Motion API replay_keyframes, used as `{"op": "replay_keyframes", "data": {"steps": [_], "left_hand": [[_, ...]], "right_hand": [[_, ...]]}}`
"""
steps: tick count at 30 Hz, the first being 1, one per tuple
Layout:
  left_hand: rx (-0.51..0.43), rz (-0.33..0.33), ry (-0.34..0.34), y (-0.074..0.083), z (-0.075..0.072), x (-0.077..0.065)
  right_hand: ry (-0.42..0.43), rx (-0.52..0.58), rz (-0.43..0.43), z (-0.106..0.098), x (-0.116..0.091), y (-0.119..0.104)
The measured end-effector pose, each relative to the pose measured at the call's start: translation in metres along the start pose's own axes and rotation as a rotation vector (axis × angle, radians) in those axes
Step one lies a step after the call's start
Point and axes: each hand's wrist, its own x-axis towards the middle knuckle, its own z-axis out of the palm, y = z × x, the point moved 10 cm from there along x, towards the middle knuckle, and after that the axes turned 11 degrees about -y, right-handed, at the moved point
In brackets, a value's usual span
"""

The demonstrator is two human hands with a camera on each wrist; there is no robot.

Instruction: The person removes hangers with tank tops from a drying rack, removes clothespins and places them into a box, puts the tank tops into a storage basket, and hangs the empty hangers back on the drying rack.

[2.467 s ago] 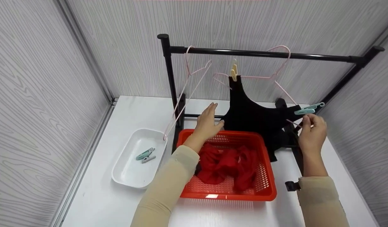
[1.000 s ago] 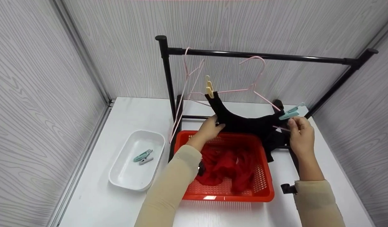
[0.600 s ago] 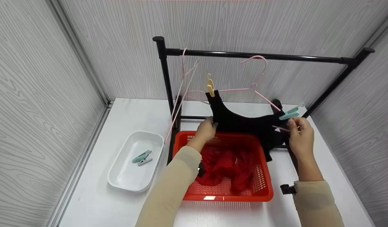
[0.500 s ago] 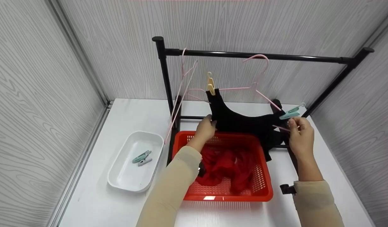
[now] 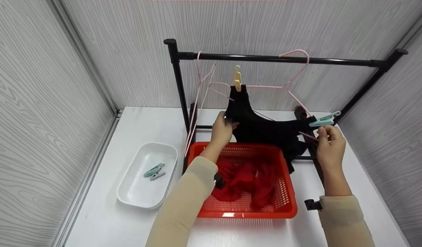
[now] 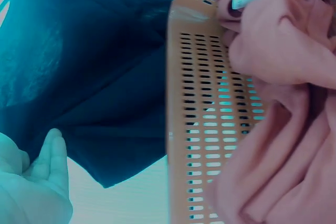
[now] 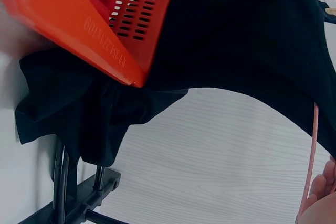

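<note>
A black tank top (image 5: 262,132) hangs slanted on a pink hanger (image 5: 266,86), its right side lower. A yellow clothespin (image 5: 237,81) clips its left strap, and a teal clothespin (image 5: 324,120) its right one. My left hand (image 5: 222,132) pinches the top's left edge; in the left wrist view, folds in the black cloth (image 6: 105,93) run toward the fingertips (image 6: 54,139). With curled fingers my right hand (image 5: 331,145) holds the hanger's right end just below the teal clothespin. The hook overlaps the rail (image 5: 252,58); I cannot tell whether it rests on it.
A red perforated basket (image 5: 245,215) with red cloth (image 5: 243,178) stands in front of the black rack. At the left, a white tray (image 5: 128,195) holds a green clothespin (image 5: 154,169) and a grey one (image 5: 158,176). Another pink hanger (image 5: 197,99) hangs at the rail's left end.
The hanger and tank top dipped with the hook below the rail, then rose again until it overlaps the rail. My left hand has taken hold of the top's left edge and risen with it.
</note>
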Motion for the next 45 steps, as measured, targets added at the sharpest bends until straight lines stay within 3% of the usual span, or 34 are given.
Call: {"op": "replay_keyframes", "data": {"steps": [5,16,29,33,39,45], "left_hand": [[0.010,0.042,0.007,0.011,-0.009,-0.002],[0.170,0.163,0.020,0.034,-0.033,-0.017],[0.095,0.260,-0.057,0.063,-0.029,-0.029],[0.074,0.245,-0.121,0.058,-0.021,-0.033],[0.080,0.169,-0.173,0.036,-0.012,-0.036],[0.194,0.093,-0.227,0.009,-0.004,-0.038]], "right_hand": [[0.000,0.021,-0.007,-0.001,0.001,-0.001],[-0.013,-0.002,-0.009,-0.002,0.003,-0.002],[0.004,0.040,0.028,-0.008,0.001,-0.014],[0.014,0.073,0.015,-0.009,0.001,-0.014],[0.007,0.095,0.007,-0.009,0.004,-0.005],[-0.010,0.080,0.008,-0.007,0.002,-0.002]]}}
